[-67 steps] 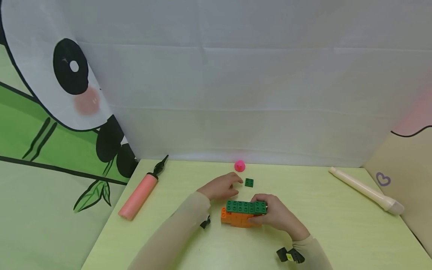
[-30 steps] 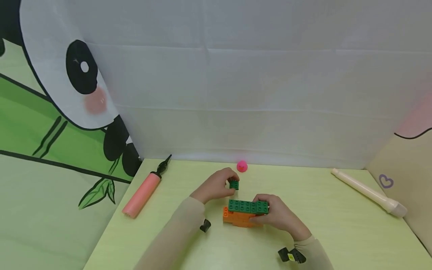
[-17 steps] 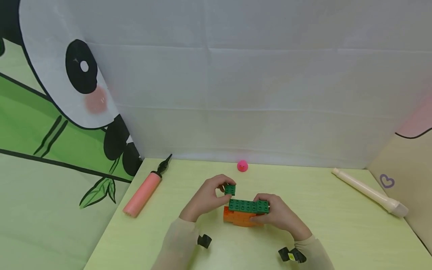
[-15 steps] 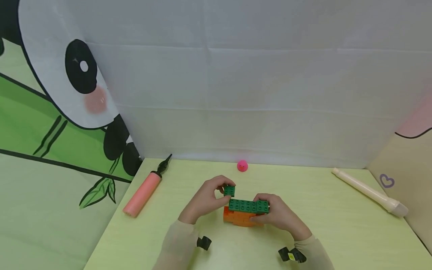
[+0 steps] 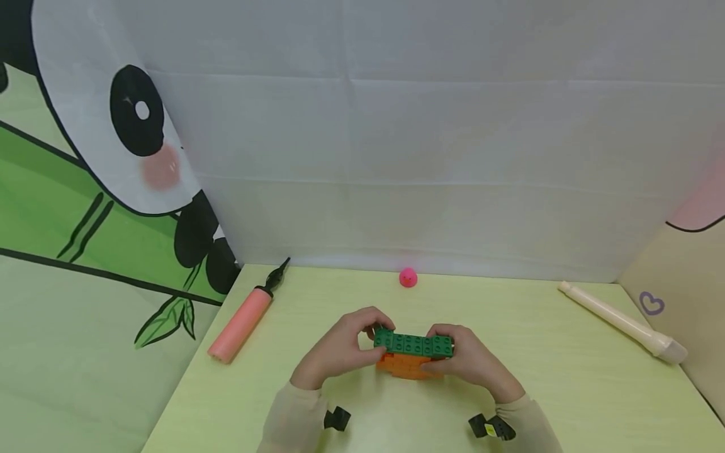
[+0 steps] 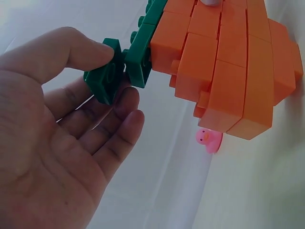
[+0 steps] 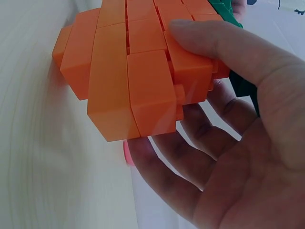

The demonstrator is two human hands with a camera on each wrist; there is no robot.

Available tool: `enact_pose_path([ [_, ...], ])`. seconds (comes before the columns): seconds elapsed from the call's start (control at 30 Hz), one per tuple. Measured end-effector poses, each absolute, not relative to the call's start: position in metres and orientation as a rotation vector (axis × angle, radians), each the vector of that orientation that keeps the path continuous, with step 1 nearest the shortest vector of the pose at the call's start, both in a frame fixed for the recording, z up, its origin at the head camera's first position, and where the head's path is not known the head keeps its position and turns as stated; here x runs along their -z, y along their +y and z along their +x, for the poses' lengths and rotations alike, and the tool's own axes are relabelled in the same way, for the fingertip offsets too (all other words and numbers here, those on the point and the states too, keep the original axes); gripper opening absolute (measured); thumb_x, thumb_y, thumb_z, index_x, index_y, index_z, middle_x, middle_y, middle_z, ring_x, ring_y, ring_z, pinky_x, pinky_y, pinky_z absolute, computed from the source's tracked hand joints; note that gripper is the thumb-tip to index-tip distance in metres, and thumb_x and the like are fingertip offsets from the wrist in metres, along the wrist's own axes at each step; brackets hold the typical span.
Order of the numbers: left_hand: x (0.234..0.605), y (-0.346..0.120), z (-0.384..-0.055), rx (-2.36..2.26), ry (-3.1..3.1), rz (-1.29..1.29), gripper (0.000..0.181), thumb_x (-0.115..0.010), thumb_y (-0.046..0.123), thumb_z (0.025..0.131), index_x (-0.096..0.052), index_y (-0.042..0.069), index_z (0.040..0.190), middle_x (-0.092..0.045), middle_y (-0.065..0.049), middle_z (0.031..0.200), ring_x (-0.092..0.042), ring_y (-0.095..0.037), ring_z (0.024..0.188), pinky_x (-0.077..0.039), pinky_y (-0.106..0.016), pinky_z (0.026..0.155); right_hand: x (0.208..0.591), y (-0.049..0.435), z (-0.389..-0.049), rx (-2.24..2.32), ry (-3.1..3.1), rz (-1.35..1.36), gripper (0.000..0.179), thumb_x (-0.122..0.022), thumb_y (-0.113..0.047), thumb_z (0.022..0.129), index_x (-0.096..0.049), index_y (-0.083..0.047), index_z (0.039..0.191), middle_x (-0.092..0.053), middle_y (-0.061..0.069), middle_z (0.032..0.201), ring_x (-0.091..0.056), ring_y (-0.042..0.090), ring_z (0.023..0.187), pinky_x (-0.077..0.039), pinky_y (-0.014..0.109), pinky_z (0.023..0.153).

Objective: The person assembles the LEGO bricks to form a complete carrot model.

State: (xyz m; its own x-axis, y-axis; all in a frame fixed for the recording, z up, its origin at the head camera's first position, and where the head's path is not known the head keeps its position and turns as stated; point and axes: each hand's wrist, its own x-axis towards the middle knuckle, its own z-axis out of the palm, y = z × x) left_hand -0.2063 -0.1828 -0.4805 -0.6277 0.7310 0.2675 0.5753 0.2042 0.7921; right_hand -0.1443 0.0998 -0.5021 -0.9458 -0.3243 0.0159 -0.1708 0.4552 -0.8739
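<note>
My left hand [image 5: 345, 345] pinches a small green toy brick [image 6: 104, 76] between thumb and fingers. In the left wrist view its hollow underside shows, close beside the end of a row of green bricks [image 5: 418, 345]. That row tops a stepped block of orange bricks [image 5: 404, 366], narrower toward the bottom. Gripping the right end of this block is my right hand [image 5: 472, 358]. Its thumb lies on the near orange face in the right wrist view, the fingers behind, partly hidden.
Behind the hands, near the back wall, sits a pink toy duck [image 5: 408, 277]. A pink hand pump with a black nozzle [image 5: 240, 324] lies at the left of the table. At the right lies a pale tube [image 5: 614, 319] with a translucent end.
The left hand has picked up the small green brick from behind the block and brought it nearer and left, down to the green row's left end. The right hand keeps its hold.
</note>
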Motion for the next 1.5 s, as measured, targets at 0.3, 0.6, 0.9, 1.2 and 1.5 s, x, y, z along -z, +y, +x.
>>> enact_pose_path([
  [0.3, 0.4870, -0.1818, -0.2058, -1.397, 2.287, 1.264, 0.036, -0.074, -0.001, 0.090, -0.067, 0.019, 0.119, -0.066, 0.012, 0.114, -0.060, -0.012, 0.090, -0.055, -0.037, 0.088, 0.5054, 0.1003, -0.1447, 1.489, 2.558, -0.446, 0.029, -0.092, -0.018, 0.080, -0.067, -0.014, 0.095, -0.067, 0.000, 0.093, -0.059, 0.025, 0.089, -0.051, 0.033, 0.074],
  [0.6, 0.4861, -0.1797, -0.2034, -1.413, 2.234, 1.169, 0.034, -0.071, -0.001, 0.091, -0.066, 0.019, 0.118, -0.069, 0.011, 0.107, -0.066, -0.011, 0.085, -0.057, -0.034, 0.086, 0.5057, 0.0998, -0.1445, 1.501, 2.553, -0.450, 0.030, -0.093, -0.019, 0.080, -0.067, -0.015, 0.095, -0.067, -0.001, 0.092, -0.058, 0.023, 0.088, -0.050, 0.032, 0.072],
  [0.9, 0.4865, -0.1785, -0.2021, -1.498, 2.156, 1.066, 0.030, -0.070, -0.001, 0.091, -0.068, 0.015, 0.116, -0.072, 0.007, 0.111, -0.072, -0.013, 0.089, -0.057, -0.030, 0.087, 0.5043, 0.1000, -0.1443, 1.504, 2.547, -0.444, 0.030, -0.093, -0.018, 0.080, -0.067, -0.014, 0.095, -0.066, 0.000, 0.092, -0.058, 0.023, 0.087, -0.050, 0.032, 0.071],
  [1.2, 0.4878, -0.1773, -0.2013, -1.535, 2.150, 1.004, 0.030, -0.071, -0.001, 0.089, -0.070, 0.014, 0.114, -0.073, 0.007, 0.108, -0.072, -0.014, 0.088, -0.058, -0.033, 0.084, 0.5050, 0.1000, -0.1443, 1.497, 2.557, -0.455, 0.029, -0.093, -0.018, 0.080, -0.067, -0.015, 0.094, -0.066, -0.001, 0.090, -0.058, 0.022, 0.085, -0.050, 0.031, 0.070],
  [1.5, 0.4881, -0.1780, -0.2017, -1.564, 2.151, 0.964, 0.029, -0.074, -0.001, 0.086, -0.074, 0.015, 0.111, -0.074, 0.007, 0.105, -0.072, -0.015, 0.085, -0.058, -0.030, 0.080, 0.5056, 0.0990, -0.1442, 1.513, 2.549, -0.445, 0.030, -0.093, -0.018, 0.080, -0.067, -0.015, 0.094, -0.066, 0.000, 0.090, -0.058, 0.021, 0.084, -0.050, 0.031, 0.070],
])
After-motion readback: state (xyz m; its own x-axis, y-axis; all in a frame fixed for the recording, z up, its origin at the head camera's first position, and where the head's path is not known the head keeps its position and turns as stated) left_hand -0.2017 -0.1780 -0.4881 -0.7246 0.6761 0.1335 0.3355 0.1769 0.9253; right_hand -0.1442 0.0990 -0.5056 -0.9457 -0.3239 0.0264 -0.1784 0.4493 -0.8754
